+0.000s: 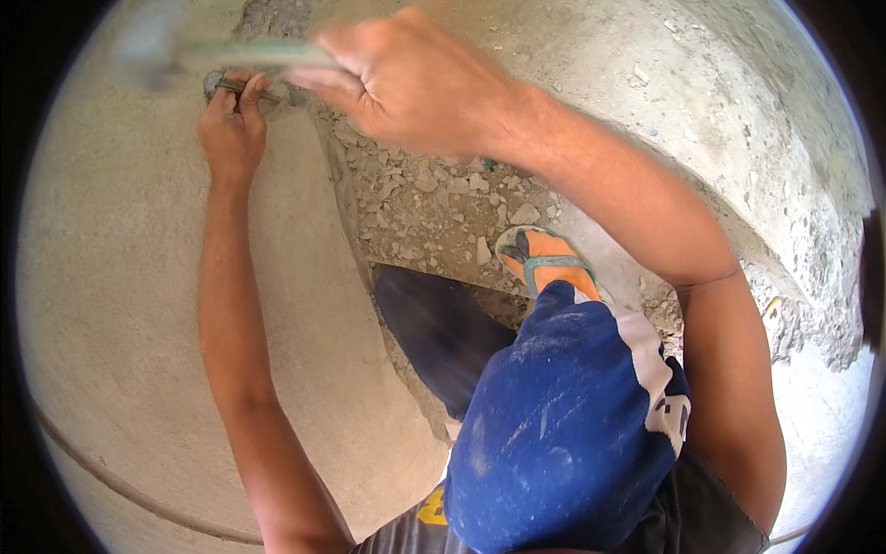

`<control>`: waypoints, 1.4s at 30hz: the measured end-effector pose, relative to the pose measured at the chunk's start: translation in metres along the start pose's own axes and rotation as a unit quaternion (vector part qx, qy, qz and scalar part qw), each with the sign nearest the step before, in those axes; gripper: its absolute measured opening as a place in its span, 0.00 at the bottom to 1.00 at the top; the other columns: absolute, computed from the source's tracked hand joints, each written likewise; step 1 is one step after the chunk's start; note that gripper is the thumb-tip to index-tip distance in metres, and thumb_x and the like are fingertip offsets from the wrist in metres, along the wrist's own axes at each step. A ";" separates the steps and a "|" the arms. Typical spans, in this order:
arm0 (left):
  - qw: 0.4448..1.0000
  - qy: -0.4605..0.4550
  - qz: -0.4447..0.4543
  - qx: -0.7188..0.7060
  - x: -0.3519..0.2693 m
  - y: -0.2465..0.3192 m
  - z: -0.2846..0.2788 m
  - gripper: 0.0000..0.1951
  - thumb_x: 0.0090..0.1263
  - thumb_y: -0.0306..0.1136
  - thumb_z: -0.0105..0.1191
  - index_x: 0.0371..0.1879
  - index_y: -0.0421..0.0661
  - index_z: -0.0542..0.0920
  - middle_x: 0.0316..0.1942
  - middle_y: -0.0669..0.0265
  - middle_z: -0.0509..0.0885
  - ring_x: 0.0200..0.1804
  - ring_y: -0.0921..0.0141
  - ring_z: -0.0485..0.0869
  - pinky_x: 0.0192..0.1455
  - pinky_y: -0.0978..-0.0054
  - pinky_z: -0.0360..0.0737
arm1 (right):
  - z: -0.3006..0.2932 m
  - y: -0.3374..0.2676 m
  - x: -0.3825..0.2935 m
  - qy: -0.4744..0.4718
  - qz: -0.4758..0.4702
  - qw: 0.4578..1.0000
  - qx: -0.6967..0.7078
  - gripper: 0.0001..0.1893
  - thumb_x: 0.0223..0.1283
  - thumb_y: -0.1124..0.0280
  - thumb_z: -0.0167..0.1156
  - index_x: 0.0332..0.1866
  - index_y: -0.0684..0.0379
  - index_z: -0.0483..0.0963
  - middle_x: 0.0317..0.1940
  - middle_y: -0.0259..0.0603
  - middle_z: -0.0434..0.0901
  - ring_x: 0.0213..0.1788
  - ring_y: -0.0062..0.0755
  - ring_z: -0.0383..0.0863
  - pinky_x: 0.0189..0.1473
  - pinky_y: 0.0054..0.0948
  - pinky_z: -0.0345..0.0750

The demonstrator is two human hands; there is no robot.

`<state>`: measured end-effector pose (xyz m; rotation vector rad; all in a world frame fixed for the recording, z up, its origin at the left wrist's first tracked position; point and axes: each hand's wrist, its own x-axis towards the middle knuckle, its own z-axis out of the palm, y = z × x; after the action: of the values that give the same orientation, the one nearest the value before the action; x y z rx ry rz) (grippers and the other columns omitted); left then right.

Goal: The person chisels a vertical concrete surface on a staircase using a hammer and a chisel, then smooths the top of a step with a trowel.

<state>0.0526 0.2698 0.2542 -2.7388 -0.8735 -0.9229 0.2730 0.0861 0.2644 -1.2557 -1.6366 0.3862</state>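
Note:
My right hand [415, 83] grips the green handle of a hammer [149, 52], whose head is blurred at the upper left. Below it, my left hand [235, 131] holds a ribbed metal chisel [234, 84], which looks like a piece of rebar. The chisel's flattened, pale end [211, 84] points left, and its other end lies toward the broken edge of the plastered wall [138, 228]. Hammer head and chisel are apart. Just where the chisel's tip meets the concrete is hard to make out.
Broken concrete rubble [429, 201] covers the ground between the plastered wall and a rough concrete surface [727, 118] at right. My sandalled foot [547, 260] stands beside the rubble, and my blue-trousered knee [561, 415] is raised in front. A thin cable or pipe [145, 505] curves along the lower left.

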 end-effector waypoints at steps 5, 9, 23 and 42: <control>0.998 -0.059 0.000 0.007 -0.010 -0.001 0.009 0.07 0.76 0.29 0.61 0.37 0.37 0.86 0.30 0.54 0.88 0.29 0.64 0.87 0.34 0.69 0.81 | -0.010 0.001 -0.005 0.014 0.008 1.000 0.010 0.20 0.77 0.61 0.57 0.29 0.63 0.80 0.10 0.37 0.72 0.13 0.28 0.71 0.16 0.31 0.70; 0.998 -0.038 -0.026 -0.036 -0.008 -0.007 0.002 0.09 0.79 0.31 0.58 0.39 0.38 0.85 0.32 0.59 0.89 0.33 0.69 0.87 0.39 0.71 0.82 | -0.039 -0.020 -0.009 0.113 -0.067 0.978 0.164 0.15 0.77 0.69 0.56 0.32 0.68 0.72 0.15 0.47 0.74 0.17 0.38 0.75 0.23 0.39 0.69; 0.969 -0.122 -0.074 -0.199 -0.030 0.033 -0.001 0.11 0.82 0.37 0.53 0.43 0.41 0.81 0.34 0.64 0.82 0.38 0.70 0.82 0.46 0.69 0.80 | 0.006 0.015 -0.077 0.108 0.047 0.983 0.144 0.17 0.77 0.62 0.57 0.37 0.66 0.78 0.14 0.35 0.72 0.14 0.24 0.68 0.19 0.32 0.63; 0.984 0.065 -0.067 -0.150 -0.052 0.078 0.066 0.16 0.76 0.33 0.57 0.21 0.42 0.79 0.22 0.56 0.81 0.30 0.54 0.80 0.41 0.58 0.75 | 0.021 0.021 -0.150 0.204 0.019 0.869 0.451 0.10 0.78 0.64 0.54 0.43 0.59 0.67 0.24 0.31 0.66 0.22 0.15 0.67 0.19 0.20 0.65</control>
<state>0.0967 0.1988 0.1753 -2.8477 -0.9762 -1.3434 0.2621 -0.0276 0.1632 -0.5807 -0.8662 0.7445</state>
